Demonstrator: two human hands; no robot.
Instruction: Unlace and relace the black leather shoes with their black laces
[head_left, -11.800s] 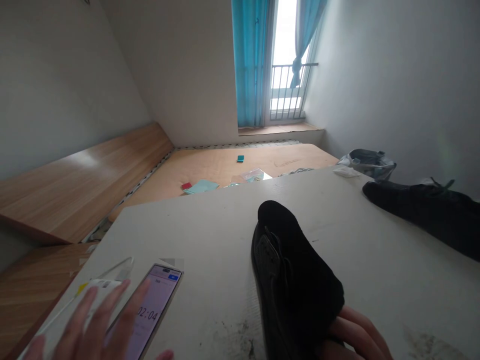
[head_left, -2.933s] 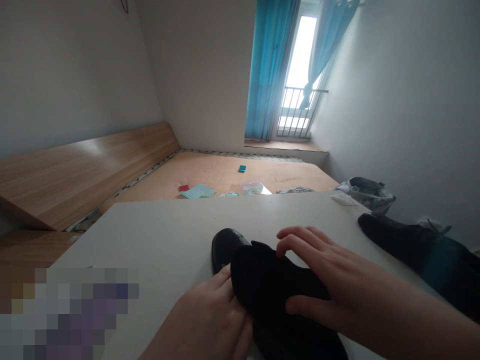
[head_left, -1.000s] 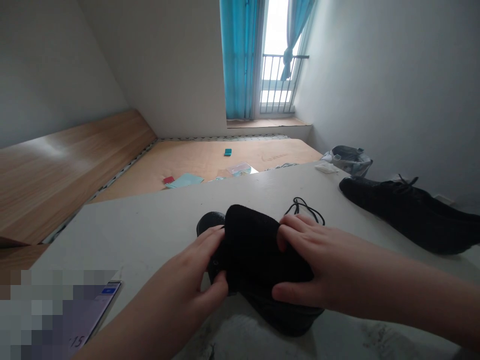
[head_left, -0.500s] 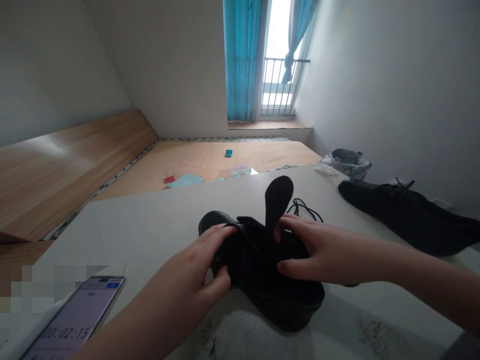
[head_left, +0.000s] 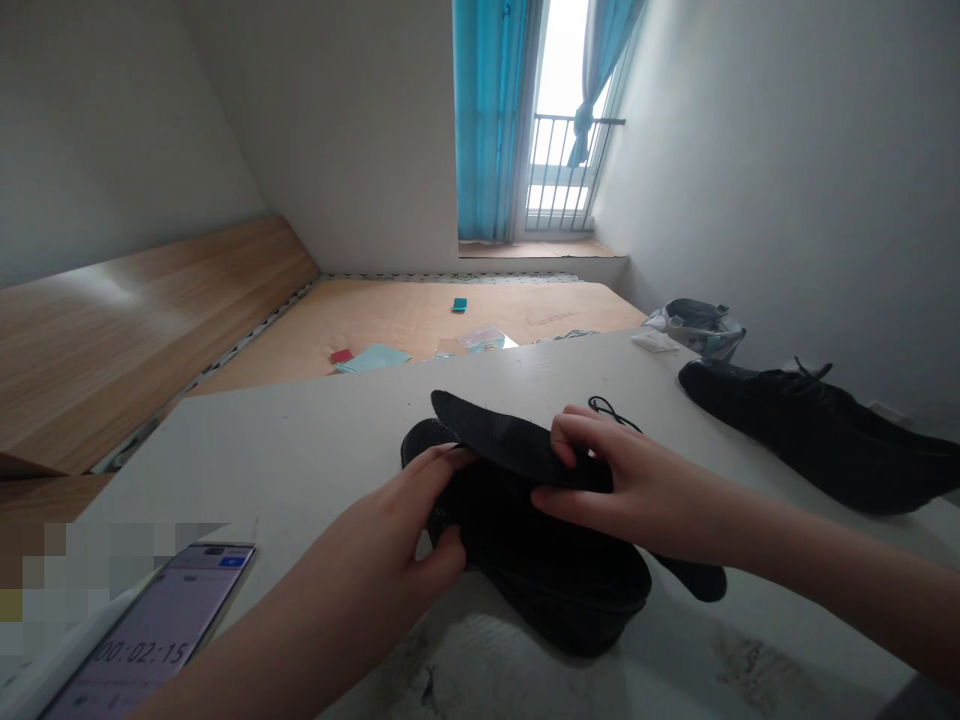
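My right hand (head_left: 600,490) pinches a black insole (head_left: 502,440), which lies slantwise across the top of a black leather shoe (head_left: 562,585). The insole's far end sticks out past my fingers at the lower right. My left hand (head_left: 390,535) grips the shoe's side near its opening, fingers curled over the upper. The shoe lies on a white table (head_left: 262,450). A thin black shoelace (head_left: 611,406) curves on the table behind my right hand, partly hidden by my fingers.
A second black shoe (head_left: 795,430) lies at the table's right. A phone (head_left: 150,625) showing a timer sits at the lower left. Beyond the table's far edge are a plastic bag (head_left: 697,325), a wooden bed base (head_left: 450,310) with scattered papers, and a curtained balcony door.
The insole stood upright from the shoe a moment ago. Now it tips over to the left and lies across the shoe, with my right hand pinching it.
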